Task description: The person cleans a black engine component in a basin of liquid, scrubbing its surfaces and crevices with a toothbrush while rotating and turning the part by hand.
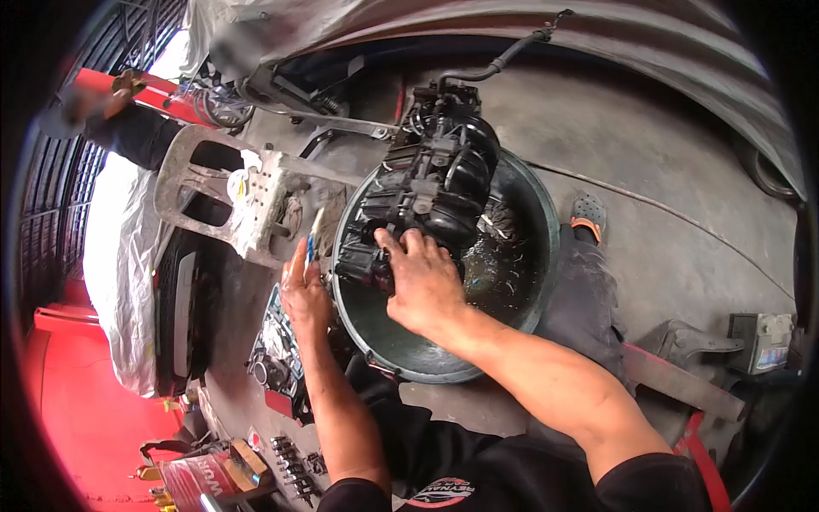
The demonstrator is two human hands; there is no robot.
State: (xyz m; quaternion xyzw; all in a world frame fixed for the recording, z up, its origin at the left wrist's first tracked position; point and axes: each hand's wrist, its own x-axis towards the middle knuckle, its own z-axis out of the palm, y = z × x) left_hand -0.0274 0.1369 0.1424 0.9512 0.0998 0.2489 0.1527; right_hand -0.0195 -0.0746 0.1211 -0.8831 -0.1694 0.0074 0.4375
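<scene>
A black engine intake manifold (444,171) with curved runners lies across the large round tub (552,247), partly over its far rim. My right hand (426,282) grips the manifold's near end, the fingers bent over its edge. Left of the tub, my left hand (305,290) is closed around a slim tool (310,246) with a blue part and a pale upper end; its exact kind is too small to tell. That tool stands apart from the manifold. Dark, wet-looking liquid with loose bits lies in the tub bottom.
A worn plastic chair (192,162) with rags stands left of the tub. Metal engine parts (277,350) lie below my left hand. Another person (128,128) is at the far left. A hose (648,200) crosses the floor; a car battery (762,343) stands at right.
</scene>
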